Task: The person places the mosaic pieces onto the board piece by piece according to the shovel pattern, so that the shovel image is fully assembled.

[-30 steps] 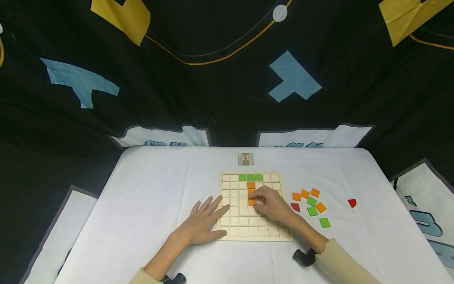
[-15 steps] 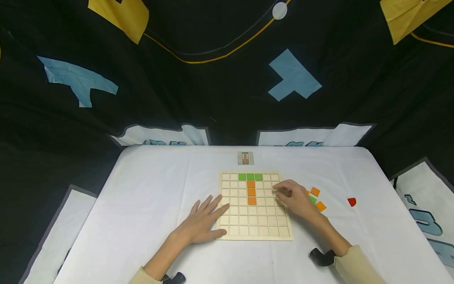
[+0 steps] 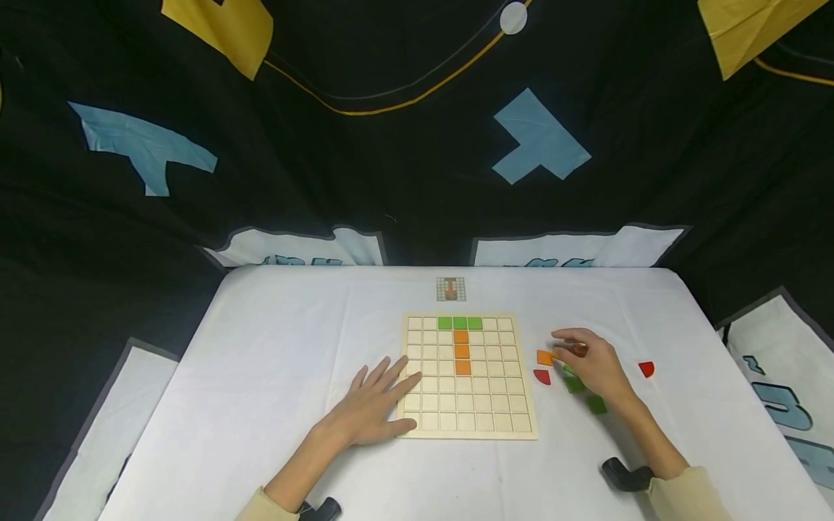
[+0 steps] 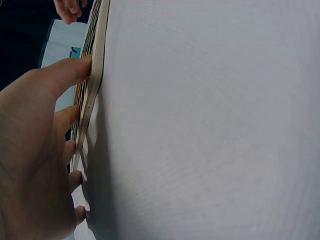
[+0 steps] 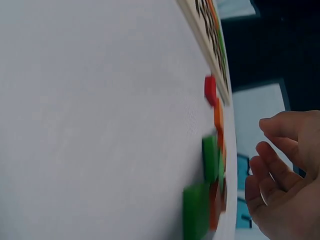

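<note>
A square wooden grid board (image 3: 465, 405) lies flat on the table. Green square tiles (image 3: 460, 323) fill part of its far row, and a short column of orange square tiles (image 3: 462, 352) runs toward the near side from the middle one. My left hand (image 3: 365, 412) rests with spread fingers on the board's left edge; the left wrist view shows its fingertips along the board's side (image 4: 98, 55). To the right of the board, my right hand (image 3: 594, 365) hovers over loose tiles, fingers loosely bent and holding nothing. It hides some of the loose orange and green tiles.
Beside the board lie a loose red quarter-round tile (image 3: 542, 377), an orange tile (image 3: 544, 357) and green tiles (image 3: 596, 404). Another red tile (image 3: 646, 369) sits farther right. A small pattern card (image 3: 451, 289) lies beyond the board on the white tablecloth (image 3: 293, 333).
My right hand has left the nearest orange tile in the column and moved right, off the board, to above the loose tiles. The left hand has stayed in place.
</note>
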`<move>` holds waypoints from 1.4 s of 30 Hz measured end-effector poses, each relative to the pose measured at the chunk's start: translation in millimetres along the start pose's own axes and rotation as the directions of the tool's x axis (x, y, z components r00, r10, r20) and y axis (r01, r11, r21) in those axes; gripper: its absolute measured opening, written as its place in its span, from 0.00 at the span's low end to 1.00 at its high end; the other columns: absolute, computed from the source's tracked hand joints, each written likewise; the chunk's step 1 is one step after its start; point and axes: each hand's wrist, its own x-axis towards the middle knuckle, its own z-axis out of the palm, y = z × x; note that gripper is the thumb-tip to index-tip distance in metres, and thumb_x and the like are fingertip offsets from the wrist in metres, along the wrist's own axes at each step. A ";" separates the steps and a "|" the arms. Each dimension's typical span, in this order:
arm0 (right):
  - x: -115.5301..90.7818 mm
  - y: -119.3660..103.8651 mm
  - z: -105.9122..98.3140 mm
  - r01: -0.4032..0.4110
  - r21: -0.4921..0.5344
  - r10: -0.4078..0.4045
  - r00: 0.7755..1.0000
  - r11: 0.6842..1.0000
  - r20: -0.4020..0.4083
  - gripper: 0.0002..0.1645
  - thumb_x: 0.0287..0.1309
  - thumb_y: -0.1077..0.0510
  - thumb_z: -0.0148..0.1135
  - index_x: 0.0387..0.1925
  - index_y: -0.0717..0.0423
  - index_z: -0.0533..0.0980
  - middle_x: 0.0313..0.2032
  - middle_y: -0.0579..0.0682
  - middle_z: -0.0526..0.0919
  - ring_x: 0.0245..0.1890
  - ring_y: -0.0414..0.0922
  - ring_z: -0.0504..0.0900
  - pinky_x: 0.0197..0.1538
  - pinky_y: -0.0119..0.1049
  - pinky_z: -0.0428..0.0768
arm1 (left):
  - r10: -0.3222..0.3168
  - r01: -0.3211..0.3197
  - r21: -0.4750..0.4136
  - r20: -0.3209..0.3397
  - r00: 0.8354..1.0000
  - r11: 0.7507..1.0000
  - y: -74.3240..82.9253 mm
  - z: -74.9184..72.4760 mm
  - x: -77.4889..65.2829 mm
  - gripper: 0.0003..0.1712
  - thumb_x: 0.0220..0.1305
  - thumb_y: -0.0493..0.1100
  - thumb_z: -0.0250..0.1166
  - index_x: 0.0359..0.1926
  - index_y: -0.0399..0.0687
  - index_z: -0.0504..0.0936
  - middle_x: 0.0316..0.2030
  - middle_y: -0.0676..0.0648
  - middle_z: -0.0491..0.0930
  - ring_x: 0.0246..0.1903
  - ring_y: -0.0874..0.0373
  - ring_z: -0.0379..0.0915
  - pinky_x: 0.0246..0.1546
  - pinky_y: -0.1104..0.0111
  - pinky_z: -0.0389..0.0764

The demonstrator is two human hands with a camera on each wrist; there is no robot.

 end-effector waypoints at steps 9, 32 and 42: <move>-7.5 16.0 -20.4 -0.056 -0.037 0.054 0.998 0.998 -0.040 0.19 0.64 0.64 0.64 0.56 0.64 0.78 0.54 0.64 0.79 0.50 0.62 0.81 0.48 0.43 0.84 | 0.000 0.000 0.008 0.000 1.000 1.000 0.5 -2.1 2.3 0.43 0.66 0.66 0.59 0.77 0.58 0.61 0.78 0.45 0.46 0.76 0.42 0.37 0.70 0.40 0.43; -2.5 32.1 -20.9 -0.133 -0.120 0.136 0.990 0.984 0.023 0.21 0.63 0.63 0.63 0.57 0.64 0.78 0.56 0.67 0.76 0.52 0.62 0.75 0.56 0.60 0.75 | 0.000 0.000 0.002 -0.003 1.000 1.000 1.6 -3.1 1.1 0.43 0.66 0.66 0.59 0.76 0.58 0.61 0.78 0.44 0.47 0.76 0.41 0.38 0.70 0.39 0.43; -3.0 33.4 -22.5 -0.168 -0.092 0.173 0.984 0.982 0.044 0.20 0.66 0.61 0.59 0.57 0.65 0.79 0.55 0.68 0.76 0.53 0.63 0.74 0.57 0.62 0.73 | 0.005 -0.005 -0.006 -0.005 1.000 1.000 1.7 -1.0 0.2 0.43 0.66 0.66 0.59 0.76 0.57 0.62 0.78 0.44 0.47 0.76 0.40 0.39 0.70 0.39 0.43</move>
